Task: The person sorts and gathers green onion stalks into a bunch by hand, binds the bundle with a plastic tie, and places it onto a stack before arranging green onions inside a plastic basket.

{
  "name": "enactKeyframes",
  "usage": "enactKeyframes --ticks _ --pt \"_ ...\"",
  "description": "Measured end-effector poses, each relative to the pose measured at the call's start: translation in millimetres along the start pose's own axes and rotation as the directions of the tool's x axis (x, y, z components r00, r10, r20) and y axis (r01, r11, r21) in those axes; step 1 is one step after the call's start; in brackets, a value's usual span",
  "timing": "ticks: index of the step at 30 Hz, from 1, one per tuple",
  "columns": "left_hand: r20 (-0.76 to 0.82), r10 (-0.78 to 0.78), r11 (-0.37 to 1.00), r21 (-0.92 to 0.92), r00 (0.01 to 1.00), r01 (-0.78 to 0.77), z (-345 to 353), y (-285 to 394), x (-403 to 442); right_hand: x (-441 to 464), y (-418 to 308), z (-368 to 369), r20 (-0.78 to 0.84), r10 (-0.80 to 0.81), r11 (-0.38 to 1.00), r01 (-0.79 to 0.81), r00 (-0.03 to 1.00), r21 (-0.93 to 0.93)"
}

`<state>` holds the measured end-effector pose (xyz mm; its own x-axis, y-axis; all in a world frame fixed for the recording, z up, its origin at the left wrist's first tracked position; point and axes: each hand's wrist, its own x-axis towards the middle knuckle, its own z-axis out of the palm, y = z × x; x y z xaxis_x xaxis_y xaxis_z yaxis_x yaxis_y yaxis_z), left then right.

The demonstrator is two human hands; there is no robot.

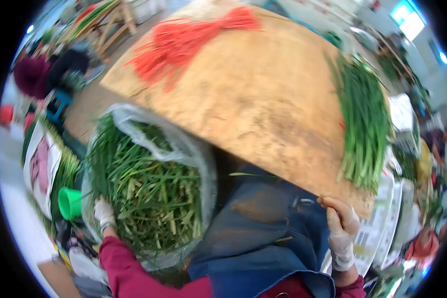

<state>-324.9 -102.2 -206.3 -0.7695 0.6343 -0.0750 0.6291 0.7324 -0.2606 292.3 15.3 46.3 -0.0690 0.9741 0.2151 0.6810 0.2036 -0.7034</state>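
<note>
Bag (207, 164) of green trimmings, left hand (104, 212) at its edge, grip unclear to me. Right hand (342, 227) at table (243, 94) edge, thumb and finger bent close together.

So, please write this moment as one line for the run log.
left hand: at bag of greens | right hand: at table edge | on table: red strips far left, green bundle right
</note>
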Motion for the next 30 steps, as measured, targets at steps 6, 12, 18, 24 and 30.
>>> enactKeyframes --ticks 6,12,18,24,30 --pt "0.008 0.199 0.946 -0.263 0.980 -0.190 -99.8 26.6 -6.9 -33.4 37.8 -50.6 -0.340 0.182 0.973 -0.119 0.923 0.198" --pt "-0.492 0.544 0.634 -0.290 0.680 -0.717 -227.4 178.1 -117.6 -82.0 90.0 -105.2 -0.627 0.459 0.885 -0.261 0.630 0.385" --pt "-0.574 0.763 0.013 -0.446 0.297 -0.895 -266.8 316.1 -262.7 -160.4 204.7 -144.2 -0.650 0.715 0.698 -0.317 0.259 0.642" --pt "-0.521 0.850 -0.295 -0.355 -0.075 -0.887 -335.4 401.7 -363.0 -235.1 341.7 -120.8 -0.429 0.901 0.419 -0.377 0.062 0.826" --pt "-0.379 0.895 -0.315 -0.166 -0.234 -0.935 -332.3 466.4 -383.9 -249.9 432.6 -98.9 -0.307 0.951 0.246 -0.550 -0.020 0.798"
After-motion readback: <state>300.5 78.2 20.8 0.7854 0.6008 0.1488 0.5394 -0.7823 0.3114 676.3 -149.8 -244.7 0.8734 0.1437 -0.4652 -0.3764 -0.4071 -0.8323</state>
